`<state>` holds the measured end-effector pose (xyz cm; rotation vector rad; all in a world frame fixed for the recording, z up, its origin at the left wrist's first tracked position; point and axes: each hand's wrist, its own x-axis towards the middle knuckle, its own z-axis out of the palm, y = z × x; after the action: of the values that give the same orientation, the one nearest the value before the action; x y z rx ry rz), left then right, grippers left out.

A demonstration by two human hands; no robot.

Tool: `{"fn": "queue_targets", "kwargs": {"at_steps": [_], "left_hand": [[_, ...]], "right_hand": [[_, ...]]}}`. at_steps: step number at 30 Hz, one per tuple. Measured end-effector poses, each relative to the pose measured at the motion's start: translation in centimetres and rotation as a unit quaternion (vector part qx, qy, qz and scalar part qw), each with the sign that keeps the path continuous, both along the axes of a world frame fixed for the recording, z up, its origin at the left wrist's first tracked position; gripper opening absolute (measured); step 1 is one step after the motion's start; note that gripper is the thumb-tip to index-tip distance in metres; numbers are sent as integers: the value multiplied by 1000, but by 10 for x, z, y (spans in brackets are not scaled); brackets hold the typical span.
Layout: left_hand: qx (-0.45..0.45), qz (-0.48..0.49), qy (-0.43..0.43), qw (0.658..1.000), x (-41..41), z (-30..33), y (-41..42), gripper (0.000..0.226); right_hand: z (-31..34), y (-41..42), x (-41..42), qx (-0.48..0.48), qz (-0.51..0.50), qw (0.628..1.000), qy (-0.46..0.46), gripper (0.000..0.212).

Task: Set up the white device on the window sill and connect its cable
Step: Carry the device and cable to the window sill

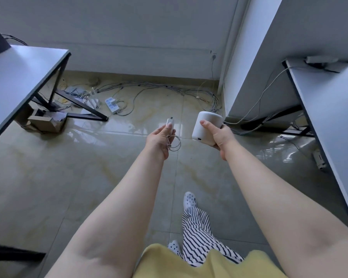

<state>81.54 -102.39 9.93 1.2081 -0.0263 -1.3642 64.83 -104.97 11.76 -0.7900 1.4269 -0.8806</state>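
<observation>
Two bare hands are held out over a glossy tiled floor, well apart from each other. The right hand is wrapped around the white device, a rounded cylinder held slightly tilted, thumb across its front and a small port showing near its base. The left hand pinches a white plug between thumb and fingers, metal connector pointing away from the person, with the thin white cable hanging from the palm in a small loose coil. Plug and device do not touch.

Beyond the hands, a mass of grey cables runs along the foot of the wall, with a white power strip lying among them. One grey desk stands at the left with an open cardboard box beneath it; a second desk stands at the right beside a white pillar. Below, striped trousers and a dotted sock are visible.
</observation>
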Motion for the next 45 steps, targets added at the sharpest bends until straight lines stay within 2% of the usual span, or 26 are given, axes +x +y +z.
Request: {"fn": "queue_targets", "kwargs": {"at_steps": [10,15,18,23,27,36,45], "left_hand": [[12,12,-11,1000,30,-5,-139,6],[12,37,-6,999,44,0,-210,18],[11,41,2,999,51,0,-243,13],[-1,48,3,999,63,0,-292,32],[-7,42,-5,999,77,-4,-338,39],[-2,14,-16,1000,135,-8,-480,37],[-14,-24,-22,999,198,3,-605,28]], "right_hand": [[-4,-142,28,8,18,1000,1,62],[2,-216,40,10,38,999,9,62],[2,-252,45,5,40,999,11,62],[-3,-304,58,10,46,999,22,64],[-9,-348,72,6,45,999,20,62],[-14,-480,126,-2,19,1000,19,57],[-15,-596,183,-10,-7,1000,20,63]]}}
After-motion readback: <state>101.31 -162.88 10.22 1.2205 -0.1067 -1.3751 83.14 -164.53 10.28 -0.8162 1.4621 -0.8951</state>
